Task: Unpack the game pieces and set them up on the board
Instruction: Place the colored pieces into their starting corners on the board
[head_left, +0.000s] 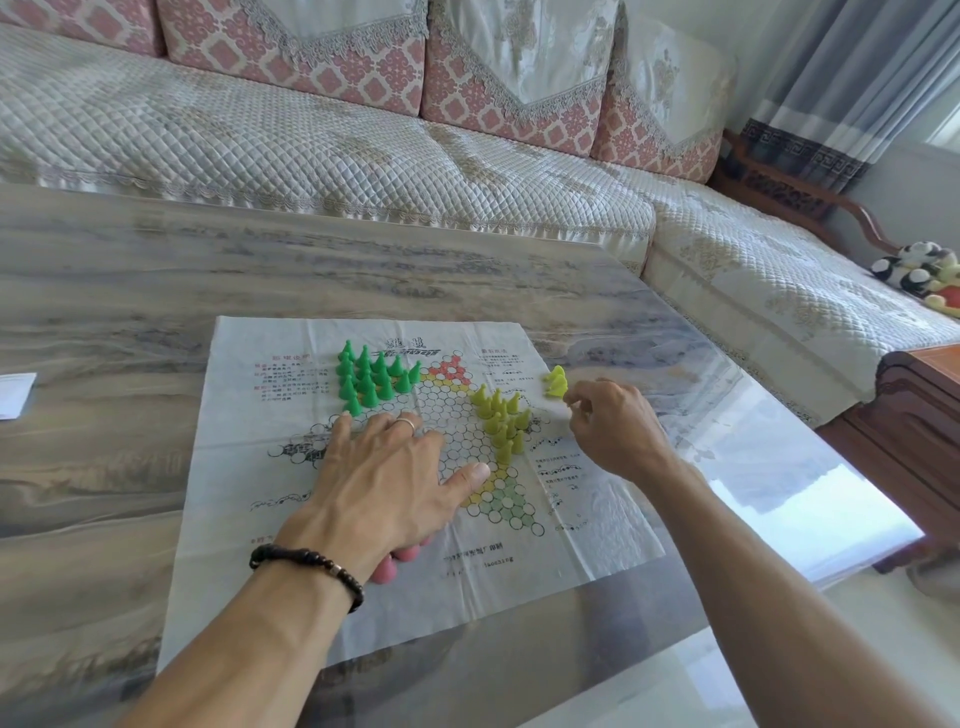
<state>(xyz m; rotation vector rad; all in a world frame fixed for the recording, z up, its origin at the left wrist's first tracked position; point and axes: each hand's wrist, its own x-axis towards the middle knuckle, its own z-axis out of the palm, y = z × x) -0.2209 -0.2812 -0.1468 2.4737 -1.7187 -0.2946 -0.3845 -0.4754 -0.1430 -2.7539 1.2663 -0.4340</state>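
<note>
From the head camera, the job looks partly done: the yellow set is being placed on the board (363, 613), a thin paper sheet printed with a star of small circles and lying flat on the marble table (130, 291).

The left hand (384, 478) lies on the board's middle with fingers straight and spread, gripping nothing, and seems to pin the paper down. The right hand (613, 421), past the board's right star point, has its fingers curled with the tips drawn together near the loose yellow pieces (555, 382); whether it already pinches one I cannot tell.

Next, I judge, each loose piece must be lifted and stood on a free circle in the right point, without knocking the neighbours, which stand close together.

The pieces are small plastic cones with pointed tops. The green pieces (371, 376) stand in a tight cluster on the board's upper left point. The placed yellow pieces (501, 415) stand upright on the right point, just left of the right hand. Pink pieces (387, 571) show under the left wrist, at the board's lower part.
</note>
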